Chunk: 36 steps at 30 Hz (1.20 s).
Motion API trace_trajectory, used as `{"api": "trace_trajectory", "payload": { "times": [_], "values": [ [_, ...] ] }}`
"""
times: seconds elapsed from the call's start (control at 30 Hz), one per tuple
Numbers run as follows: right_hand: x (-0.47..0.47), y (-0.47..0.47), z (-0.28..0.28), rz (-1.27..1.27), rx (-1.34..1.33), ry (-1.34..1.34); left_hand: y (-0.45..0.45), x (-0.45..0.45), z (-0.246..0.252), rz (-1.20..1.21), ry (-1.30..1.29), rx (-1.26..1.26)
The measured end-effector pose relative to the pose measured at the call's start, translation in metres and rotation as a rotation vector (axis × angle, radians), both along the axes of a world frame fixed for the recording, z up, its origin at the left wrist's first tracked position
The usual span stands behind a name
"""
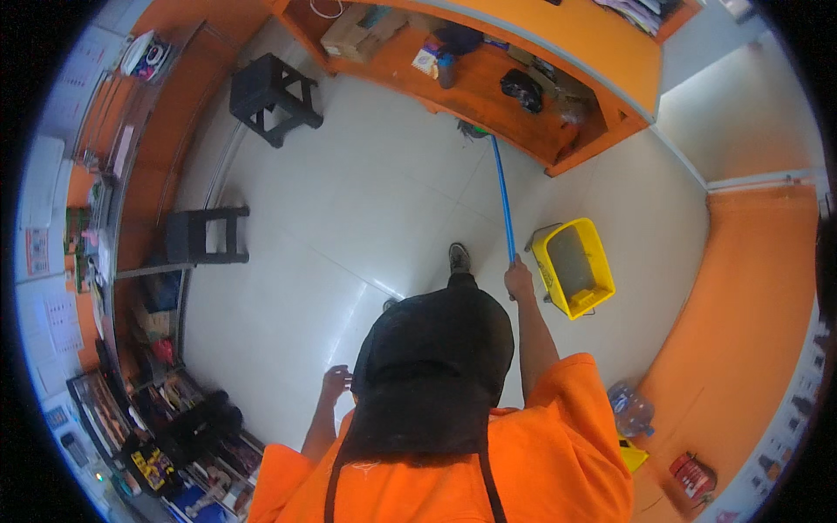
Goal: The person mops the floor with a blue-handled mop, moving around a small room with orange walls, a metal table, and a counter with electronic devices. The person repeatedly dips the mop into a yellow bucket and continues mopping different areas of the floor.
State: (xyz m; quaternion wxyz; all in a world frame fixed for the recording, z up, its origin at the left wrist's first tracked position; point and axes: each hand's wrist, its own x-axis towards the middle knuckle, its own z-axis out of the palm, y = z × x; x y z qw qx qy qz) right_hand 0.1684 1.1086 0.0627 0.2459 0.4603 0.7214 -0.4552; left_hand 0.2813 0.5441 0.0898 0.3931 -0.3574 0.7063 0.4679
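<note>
My right hand (518, 280) grips the end of a blue mop handle (503, 189). The handle runs away from me to a dark, stringy mop head (468, 129) with a green fitting, which lies on the floor at the lower edge of an orange shelf unit and is partly hidden by it. Right of that hand stands a yellow mop bucket (605, 271) holding greyish water. My left hand (337, 381) hangs beside my black apron (431, 366), its fingers loosely bent and nothing visible in them.
Two black plastic stools (252, 88) stand at the left. The orange shelf unit (471, 75) ahead holds boxes and a bottle. A large water bottle (632, 410) and a red fire extinguisher (692, 474) stand by the right wall. Glass-fronted cabinets (147, 274) line the left.
</note>
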Motion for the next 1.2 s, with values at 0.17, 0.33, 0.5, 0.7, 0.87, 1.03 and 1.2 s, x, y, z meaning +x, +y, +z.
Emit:
{"api": "trace_trajectory", "payload": {
  "times": [0.17,0.33,0.5,0.7,0.87,1.03,1.2],
  "values": [
    [0.081,-0.079,-0.020,0.141,0.301,0.099,-0.075,-0.015,-0.042,-0.389,0.186,0.191],
    [0.215,-0.205,-0.039,0.128,0.311,-0.009,-0.151,-0.076,-0.060,-0.459,0.247,0.174],
    [0.332,-0.353,0.013,-0.004,0.203,-0.041,-0.191,-0.114,-0.039,-0.272,0.029,0.045],
    [0.354,-0.409,0.077,-0.171,0.033,-0.089,-0.207,-0.106,-0.038,-0.248,-0.001,0.058],
    [0.283,-0.337,0.057,-0.291,-0.055,-0.011,-0.237,-0.061,-0.043,-0.450,0.334,-0.041],
    [0.155,-0.225,-0.024,-0.042,0.267,0.141,-0.269,-0.016,0.003,-0.587,0.124,-0.180],
    [0.036,-0.125,-0.056,-0.064,0.181,0.042,-0.278,-0.006,0.045,-0.838,0.134,-0.315]
  ]
}}
